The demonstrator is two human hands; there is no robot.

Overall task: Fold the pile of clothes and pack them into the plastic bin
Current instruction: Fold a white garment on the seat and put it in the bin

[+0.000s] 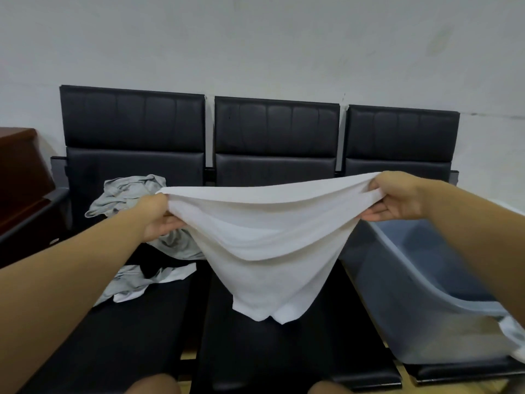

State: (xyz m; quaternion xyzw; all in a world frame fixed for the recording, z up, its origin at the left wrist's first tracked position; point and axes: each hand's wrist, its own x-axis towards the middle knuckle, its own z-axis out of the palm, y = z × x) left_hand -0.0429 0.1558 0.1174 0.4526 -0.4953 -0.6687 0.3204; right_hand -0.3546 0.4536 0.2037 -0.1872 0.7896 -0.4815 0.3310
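A white garment [267, 245] hangs stretched in the air above the middle seat, sagging down to a point. My left hand [159, 220] grips its left end and my right hand [397, 197] grips its right end, fingers curled round the bunched cloth. On the left seat lies a pile of clothes [136, 200], grey, white and black, partly hidden behind my left arm. A translucent blue-grey plastic bin [420, 282] stands on the right seat, under my right forearm.
Three joined black seats [272, 129] stand against a white wall. A dark brown wooden cabinet [20, 166] stands at the far left. My knees [153, 385] show at the bottom edge. A bit of white cloth [514, 334] lies at the bin's near right corner.
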